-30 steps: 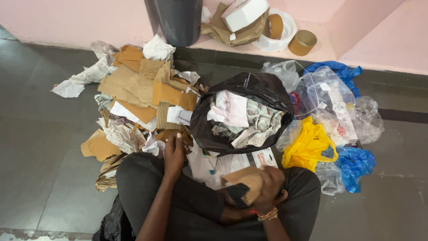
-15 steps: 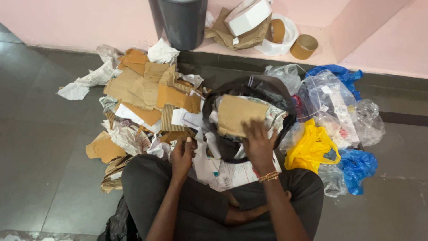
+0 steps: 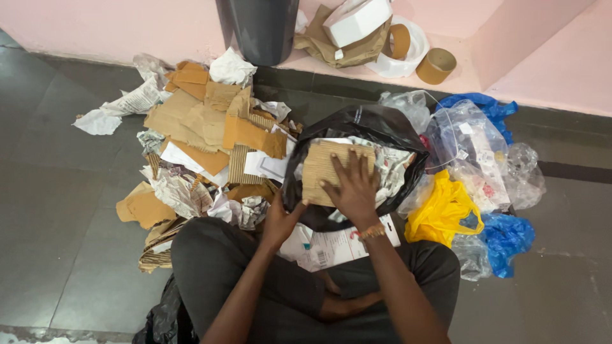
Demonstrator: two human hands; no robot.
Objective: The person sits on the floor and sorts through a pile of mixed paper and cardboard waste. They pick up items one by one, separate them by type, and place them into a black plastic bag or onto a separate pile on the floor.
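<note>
I sit cross-legged on a grey floor behind an open black rubbish bag (image 3: 376, 124) stuffed with crumpled paper. My right hand (image 3: 352, 186) lies flat with spread fingers on a piece of brown cardboard (image 3: 320, 171), pressing it down into the bag's mouth. My left hand (image 3: 278, 222) grips the bag's near left rim. A white printed sheet (image 3: 335, 247) lies on my lap just under the bag.
A heap of torn cardboard and crumpled paper (image 3: 197, 146) lies to the left. Clear, yellow (image 3: 440, 213) and blue plastic bags (image 3: 507, 236) pile up on the right. A dark bin (image 3: 258, 28), tape rolls (image 3: 435, 65) and a white box sit on a pink ledge behind.
My right hand lifted the cardboard piece from my lap, carried it over the bag and now presses it down inside. My left hand moved from the paper heap to the bag's rim.
</note>
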